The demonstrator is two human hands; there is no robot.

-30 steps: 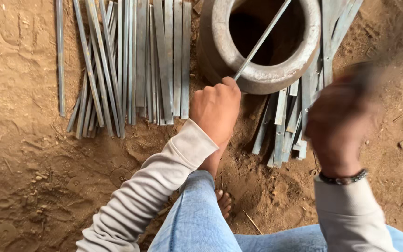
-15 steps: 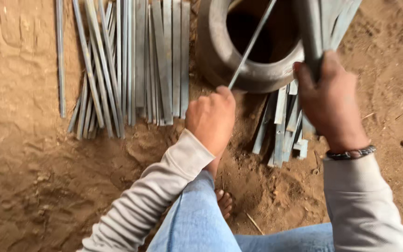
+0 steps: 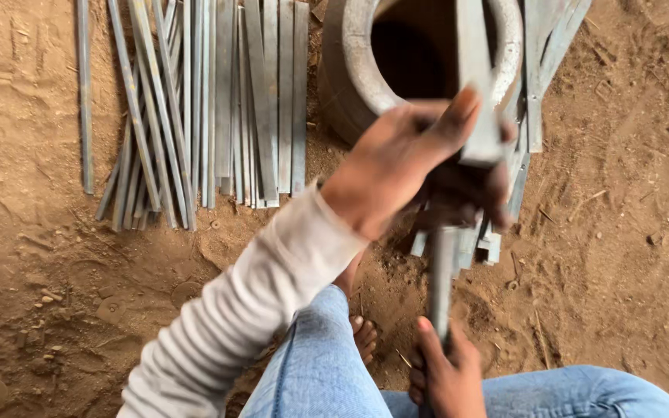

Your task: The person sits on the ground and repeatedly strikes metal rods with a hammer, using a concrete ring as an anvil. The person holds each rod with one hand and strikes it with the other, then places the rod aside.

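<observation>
Dirt floor under us, metal strips fanned out beside the ring. Our left hand grips a flat strip over it; our right hand clutches a rod low.

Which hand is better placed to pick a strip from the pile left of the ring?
Left, probably. The left hand grips the metal bar up near the ring, on the side of the pile. The right hand holds the bar's lower end, farther away.
</observation>
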